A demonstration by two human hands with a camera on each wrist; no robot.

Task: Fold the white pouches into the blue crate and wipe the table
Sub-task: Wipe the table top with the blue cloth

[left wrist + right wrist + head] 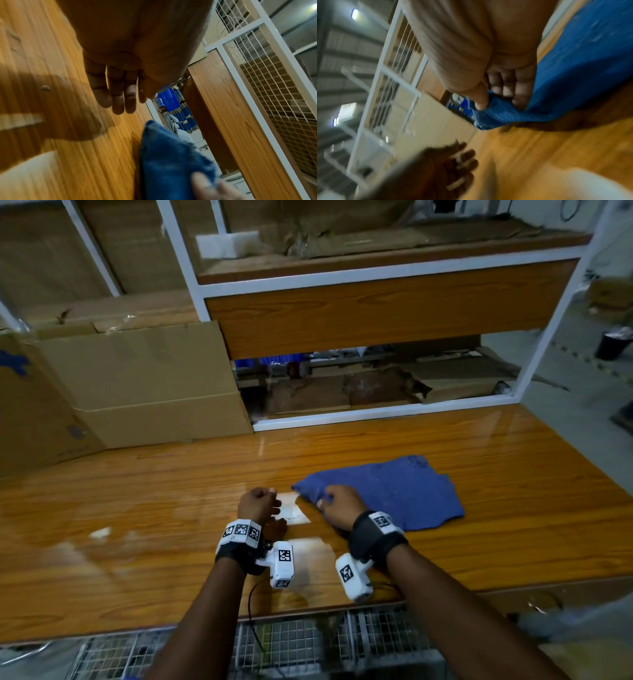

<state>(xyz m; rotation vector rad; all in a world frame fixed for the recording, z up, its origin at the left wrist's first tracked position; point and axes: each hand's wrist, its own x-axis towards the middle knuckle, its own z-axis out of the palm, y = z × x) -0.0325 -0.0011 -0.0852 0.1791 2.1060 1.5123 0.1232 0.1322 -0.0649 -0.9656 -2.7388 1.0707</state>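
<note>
While right hand [339, 505] pinches blue cloth [394, 494] edge, left hand [258, 505] hovers loose, holding nothing; table [137, 508] left side bare.

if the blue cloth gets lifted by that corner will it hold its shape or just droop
Probably droops: the blue cloth lies wrinkled and flat on the table, and its corner already bunches where the right hand pinches it. Likely light, sliding easily on the glossy wood.

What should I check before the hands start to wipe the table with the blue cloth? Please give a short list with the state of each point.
1. Right hand pinches the blue cloth at its left edge: ok.
2. Cloth lies on the table: ok.
3. Left hand holds nothing: ok.
4. White pouches off the table: cannot tell, pale patches may be glare.
5. Cloth bunched for wiping: not ok, it lies spread flat.
</note>
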